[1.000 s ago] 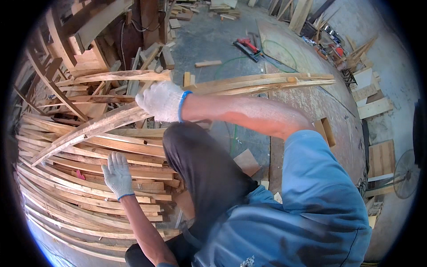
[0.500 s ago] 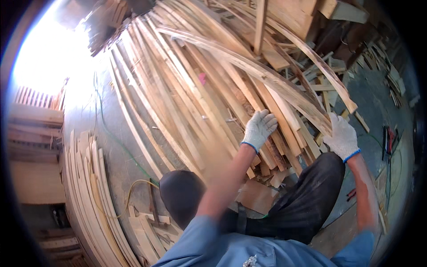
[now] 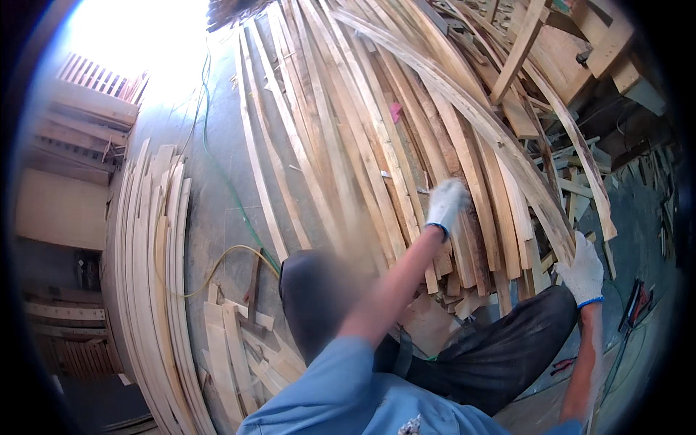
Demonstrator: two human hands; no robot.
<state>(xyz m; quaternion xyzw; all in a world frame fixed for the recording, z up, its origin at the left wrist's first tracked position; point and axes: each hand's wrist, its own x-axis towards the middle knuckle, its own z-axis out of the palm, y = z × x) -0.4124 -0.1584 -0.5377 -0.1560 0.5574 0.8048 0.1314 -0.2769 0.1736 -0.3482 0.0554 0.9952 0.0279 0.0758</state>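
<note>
The head view had your dark-trousered knees nearest, the right knee (image 3: pixel 540 312) just below your gloved right hand (image 3: pixel 581 270). That hand was closed on the near end of a long rough-sawn board (image 3: pixel 478 116), which slanted away up and to the left, across the spread of long battens (image 3: pixel 319 130). Whether its far end rested on them, you could not tell from this angle. Your gloved left hand (image 3: pixel 447 203) was over the near part of the spread, close to a bark-edged board (image 3: pixel 473 217); blur hid whether its fingers were closed on anything.

With the visible hold at one end only, the far length could well have swung or rolled if your right wrist turned, and a slip might have dropped the near end on your knee. The loose battens could also have shifted under pressure and pinched your left fingers.

To your left lay a hammer (image 3: pixel 254 286), a yellow hose (image 3: pixel 221 257) and a stack of pale strips (image 3: pixel 152 254). Farther off, a green hose (image 3: pixel 230 190) trailed over the floor, and a pink scrap (image 3: pixel 395 112) sat among the battens.
</note>
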